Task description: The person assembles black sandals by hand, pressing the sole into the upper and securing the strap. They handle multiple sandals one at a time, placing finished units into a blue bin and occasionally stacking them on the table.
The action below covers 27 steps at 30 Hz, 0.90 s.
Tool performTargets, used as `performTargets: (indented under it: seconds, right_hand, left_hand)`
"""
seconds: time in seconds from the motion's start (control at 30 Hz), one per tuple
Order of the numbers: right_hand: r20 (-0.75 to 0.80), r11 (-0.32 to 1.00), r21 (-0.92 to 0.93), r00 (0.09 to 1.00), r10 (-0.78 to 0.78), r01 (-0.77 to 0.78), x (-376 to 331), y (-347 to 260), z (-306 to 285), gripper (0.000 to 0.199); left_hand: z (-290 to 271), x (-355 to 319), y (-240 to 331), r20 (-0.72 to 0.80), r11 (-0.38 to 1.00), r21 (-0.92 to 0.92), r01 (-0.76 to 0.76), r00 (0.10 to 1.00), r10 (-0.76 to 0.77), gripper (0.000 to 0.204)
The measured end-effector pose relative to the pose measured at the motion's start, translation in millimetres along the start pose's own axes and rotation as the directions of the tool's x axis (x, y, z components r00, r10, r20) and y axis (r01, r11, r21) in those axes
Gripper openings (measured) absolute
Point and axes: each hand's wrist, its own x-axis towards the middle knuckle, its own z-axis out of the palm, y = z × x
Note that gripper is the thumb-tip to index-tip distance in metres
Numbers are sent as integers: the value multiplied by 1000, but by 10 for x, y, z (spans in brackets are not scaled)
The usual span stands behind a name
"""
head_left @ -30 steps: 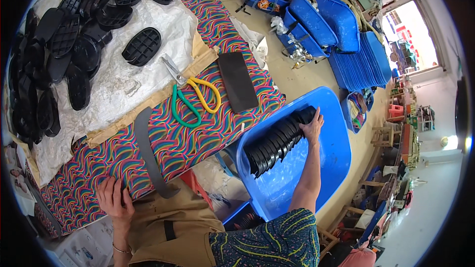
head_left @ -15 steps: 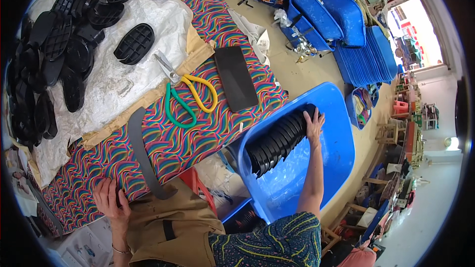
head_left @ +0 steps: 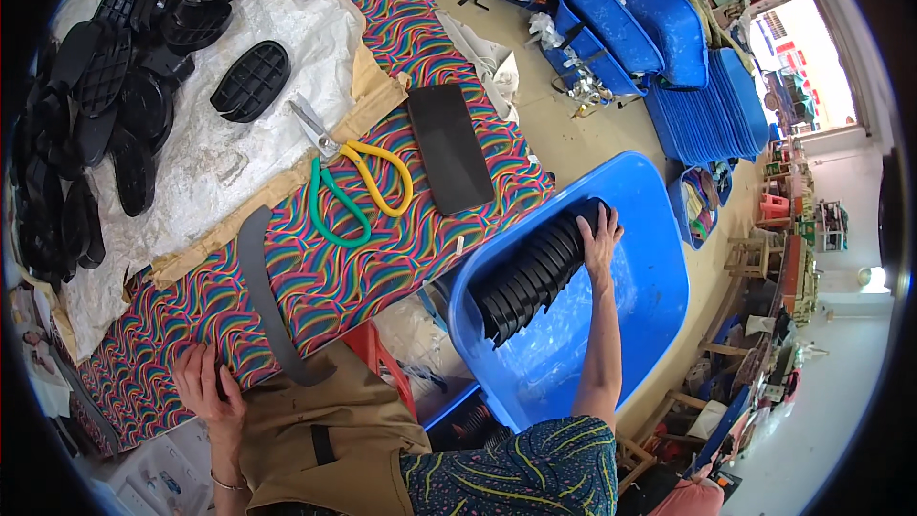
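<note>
My right hand [head_left: 599, 239] reaches into a large blue tub [head_left: 626, 330], its fingers around the far end of a row of black shoe soles [head_left: 535, 272]. These soles stand packed on edge along the tub's left wall. My left hand [head_left: 205, 387] rests at the table's near edge with its fingers laid out on the patterned cloth [head_left: 339, 291]. Right of it, a curved dark grey strip [head_left: 263, 282] hangs partly over the edge. Scissors [head_left: 358, 172] with one green and one yellow handle lie open beyond, beside a flat black slab [head_left: 449, 150].
A heap of black soles [head_left: 105, 86] lies on a white sheet [head_left: 229, 162] at the left, with one separate sole [head_left: 250, 81]. Stacked blue tubs [head_left: 707, 105] and filled bins [head_left: 592, 62] stand on the floor beyond. Wooden stools [head_left: 755, 256] line the right side.
The table and its things appear slightly further left in the picture. My right hand stays at the end of the sole row, shifted slightly left, and my left hand keeps resting on the cloth.
</note>
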Motion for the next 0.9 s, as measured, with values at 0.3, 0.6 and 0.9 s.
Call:
performTargets:
  seconds: [0.3,0.6,0.9]
  right_hand:
    - [10,986,80,989,147,-147,-127,-276,-124,79]
    - [-116,999,-24,993,-31,28,-84,260,245,63]
    - [-160,999,32,987,-3,8,-364,-48,150,64]
  left_hand:
    - [7,0,-12,-34,999,-34,-3,999,2,35]
    - [11,34,-26,-47,999,-54,-5,999,2,34]
    - [-1,-23,-50,-75,998,-50,-26,997,23,34]
